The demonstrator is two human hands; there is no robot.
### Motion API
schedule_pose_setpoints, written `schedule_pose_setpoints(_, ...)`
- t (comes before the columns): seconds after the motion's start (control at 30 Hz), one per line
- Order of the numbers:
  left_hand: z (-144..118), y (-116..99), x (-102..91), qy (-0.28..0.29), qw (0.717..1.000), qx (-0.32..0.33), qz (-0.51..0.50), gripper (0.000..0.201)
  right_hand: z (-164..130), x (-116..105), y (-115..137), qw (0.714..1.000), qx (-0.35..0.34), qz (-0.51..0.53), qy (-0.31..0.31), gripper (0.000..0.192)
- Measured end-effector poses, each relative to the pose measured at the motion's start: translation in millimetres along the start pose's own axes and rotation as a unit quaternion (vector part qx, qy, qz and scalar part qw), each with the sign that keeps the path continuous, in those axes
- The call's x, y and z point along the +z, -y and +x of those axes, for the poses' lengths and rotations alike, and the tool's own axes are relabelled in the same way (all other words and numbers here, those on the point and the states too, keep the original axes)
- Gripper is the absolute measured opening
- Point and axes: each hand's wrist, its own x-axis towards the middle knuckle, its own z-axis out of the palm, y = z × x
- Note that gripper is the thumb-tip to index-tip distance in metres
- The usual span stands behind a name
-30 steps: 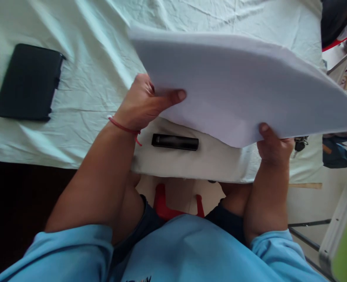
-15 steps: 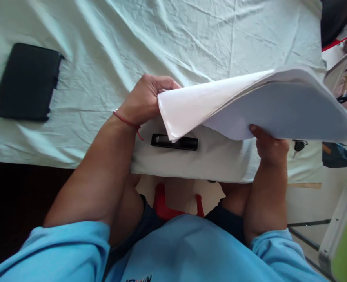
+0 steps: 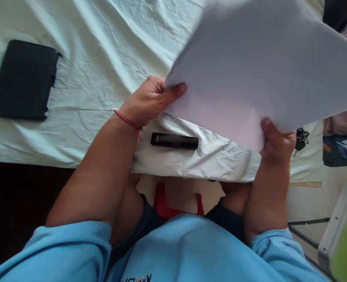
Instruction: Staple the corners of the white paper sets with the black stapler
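Large white paper sheets [image 3: 258,70] are held up over the cloth-covered table, spread broad and slightly bent. My left hand [image 3: 154,100] grips their left edge, thumb on top and the other fingers mostly hidden beneath. At the lower right edge, my right hand [image 3: 276,141] pinches the paper with its thumb on the upper face. How many sheets there are cannot be made out from this side. Below the paper, near the table's front edge, lies a narrow black box [image 3: 175,141] with small pale lettering.
On the left of the pale green tablecloth [image 3: 93,86] rests a black tablet-like case [image 3: 24,80]. Keys [image 3: 302,138] lie just right of my right hand. A red stool [image 3: 164,207] shows under me, and a green-topped metal-framed object [image 3: 346,235] stands at the lower right.
The papers, folded over at the left before, now lie opened out and raised higher. My left thumb has come onto their upper face. The black box is now fully uncovered.
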Motion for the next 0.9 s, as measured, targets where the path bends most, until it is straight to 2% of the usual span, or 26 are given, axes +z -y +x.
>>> schedule_pose_setpoints(0.1,-3,-8,10.8,0.036,0.998,-0.055,-0.019,0.067,-3,5,7,0.999,0.006,0.016,-0.037,0.036)
schedule_pose_setpoints(0.23,-6,-21,19.0,0.072,0.993,-0.077,-0.062,0.069,-5,7,10,0.998,-0.002,0.025,-0.063,0.033)
schedule_pose_setpoints(0.37,-6,-15,11.2,0.101,0.987,-0.121,-0.042,0.073,-2,6,8,0.997,-0.004,0.042,-0.069,0.034)
schedule_pose_setpoints(0.47,-8,-13,1.3,0.161,0.973,-0.165,-0.003,0.062,1,4,7,0.997,-0.013,0.038,-0.069,0.035)
schedule_pose_setpoints(0.57,-11,-18,-3.3,0.2,0.964,-0.177,0.009,0.053,1,2,8,0.998,-0.012,0.025,-0.064,0.034)
schedule_pose_setpoints(0.73,-12,-32,1.0,0.182,0.963,-0.193,0.043,0.053,2,-1,5,0.998,0.003,0.019,-0.06,0.034)
schedule_pose_setpoints(0.83,-12,-32,2.5,0.179,0.963,-0.197,0.047,0.055,4,-3,4,0.998,0.016,0.015,-0.051,0.036)
schedule_pose_setpoints(0.9,-12,-30,1.7,0.187,0.965,-0.178,0.037,0.056,5,-4,3,0.999,0.022,0.014,-0.045,0.036)
